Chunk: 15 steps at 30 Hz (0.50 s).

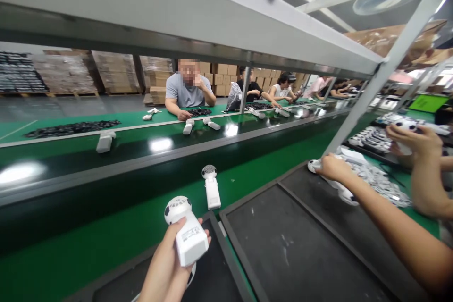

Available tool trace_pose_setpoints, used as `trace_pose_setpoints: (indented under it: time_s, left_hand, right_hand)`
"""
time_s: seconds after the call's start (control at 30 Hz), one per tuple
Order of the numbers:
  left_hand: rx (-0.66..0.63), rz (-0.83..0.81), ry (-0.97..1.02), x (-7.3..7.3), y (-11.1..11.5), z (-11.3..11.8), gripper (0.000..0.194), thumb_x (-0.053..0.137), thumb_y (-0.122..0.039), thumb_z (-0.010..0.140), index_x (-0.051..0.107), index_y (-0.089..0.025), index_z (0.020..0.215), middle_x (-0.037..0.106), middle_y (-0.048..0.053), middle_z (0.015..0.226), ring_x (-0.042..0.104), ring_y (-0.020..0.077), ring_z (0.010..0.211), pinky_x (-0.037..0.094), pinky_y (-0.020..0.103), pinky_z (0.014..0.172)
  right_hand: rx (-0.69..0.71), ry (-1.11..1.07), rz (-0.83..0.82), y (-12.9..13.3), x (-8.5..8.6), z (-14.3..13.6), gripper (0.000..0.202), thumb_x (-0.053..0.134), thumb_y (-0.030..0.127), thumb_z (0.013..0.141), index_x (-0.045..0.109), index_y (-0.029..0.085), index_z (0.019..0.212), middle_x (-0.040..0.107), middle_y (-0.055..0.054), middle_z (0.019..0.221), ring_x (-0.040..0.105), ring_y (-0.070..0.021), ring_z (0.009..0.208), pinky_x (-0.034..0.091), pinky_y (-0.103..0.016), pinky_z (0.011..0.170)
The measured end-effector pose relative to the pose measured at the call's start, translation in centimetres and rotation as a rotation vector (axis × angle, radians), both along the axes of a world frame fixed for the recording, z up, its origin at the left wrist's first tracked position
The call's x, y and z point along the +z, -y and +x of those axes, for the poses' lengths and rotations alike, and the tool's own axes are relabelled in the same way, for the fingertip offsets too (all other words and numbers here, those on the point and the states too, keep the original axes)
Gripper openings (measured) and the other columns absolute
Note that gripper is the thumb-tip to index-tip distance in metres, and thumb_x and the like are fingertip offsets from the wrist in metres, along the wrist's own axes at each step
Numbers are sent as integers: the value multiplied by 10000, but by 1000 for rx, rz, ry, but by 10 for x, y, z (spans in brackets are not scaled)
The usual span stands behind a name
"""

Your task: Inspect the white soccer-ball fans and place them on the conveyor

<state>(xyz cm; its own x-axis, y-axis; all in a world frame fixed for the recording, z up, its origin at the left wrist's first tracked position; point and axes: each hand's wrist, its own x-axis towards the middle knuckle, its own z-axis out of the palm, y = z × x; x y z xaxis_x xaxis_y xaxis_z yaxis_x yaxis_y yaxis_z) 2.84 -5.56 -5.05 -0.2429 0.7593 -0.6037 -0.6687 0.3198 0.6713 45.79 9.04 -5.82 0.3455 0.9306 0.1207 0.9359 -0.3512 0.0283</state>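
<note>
My left hand (169, 262) is closed around a white handheld fan (191, 238) with a black-and-white football-patterned head; printed text shows on its body. Below that hand, part of another white rounded piece (191, 275) shows, mostly hidden. A second handheld fan (212, 193) lies on the green surface just beyond. Far to the right, my right hand (334, 169) is closed on a white handheld fan (313, 166) over the dark tray's far end. Another football-patterned head (347, 195) shows under that wrist; whether it is a separate fan I cannot tell.
Black divided trays (283, 240) lie in front of me. A conveyor belt (141, 151) carries several fans. White parts (384, 181) are heaped at right, beside a co-worker's hands (412, 137) holding a fan. A shelf beam (198, 14) and post (361, 89) cross the view. People sit opposite.
</note>
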Motion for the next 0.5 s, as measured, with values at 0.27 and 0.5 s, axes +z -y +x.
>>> trace_pose_setpoints:
  time_s: [0.27, 0.5]
  left_hand:
    - [74, 57, -70, 2, -7, -16, 227, 515, -172, 870, 589, -102, 1073, 699, 113, 882, 676, 188, 627, 585, 289, 540]
    - [56, 40, -75, 10, -4, -12, 194, 502, -144, 864, 591, -74, 1022, 687, 109, 839, 656, 173, 589, 575, 297, 533]
  right_hand:
    - [-121, -126, -90, -45, -56, 7, 268, 594, 298, 883, 592, 99, 1063, 548, -121, 1195, 565, -221, 1043, 477, -425, 905]
    - [156, -614, -120, -75, -62, -134, 298, 553, 328, 913, 552, 146, 1149, 530, -100, 1220, 543, -212, 1071, 478, -412, 912]
